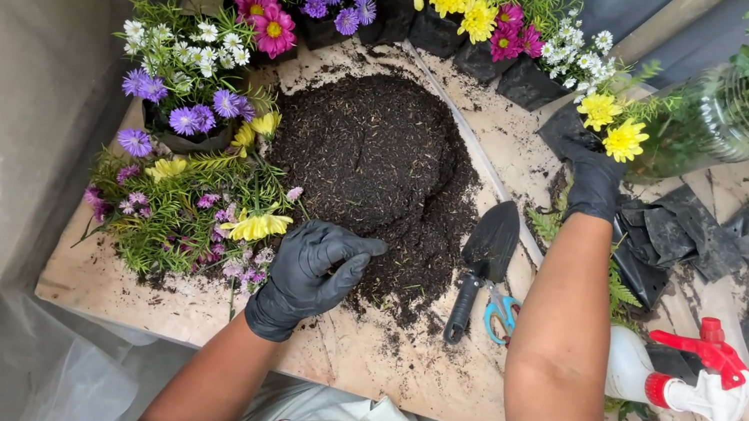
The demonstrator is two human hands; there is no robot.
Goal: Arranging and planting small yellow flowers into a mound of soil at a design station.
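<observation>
Soil pile (372, 164) sits mid-table, ringed by potted flowers (188, 83) on its left and far side. Your left hand (309, 271), black-gloved, rests curled at the pile's near-left edge, fingers loosely bent, gripping nothing clear. Black trowel (483, 259) and blue scissors (501, 313) lie just right of the soil. Your right hand (592, 181) grasps the yellow flower plant (612, 123). Red-and-white spray bottle (686, 379) lies far right on the table (370, 357).

A black-bladed hand trowel (483, 264) lies on the wooden table (390, 360) near its front edge, blue-handled scissors (501, 313) just beside it. A white spray bottle with a red trigger (687, 375) lies toward the right edge. Torn black plastic bags (694, 239) lie behind it.
</observation>
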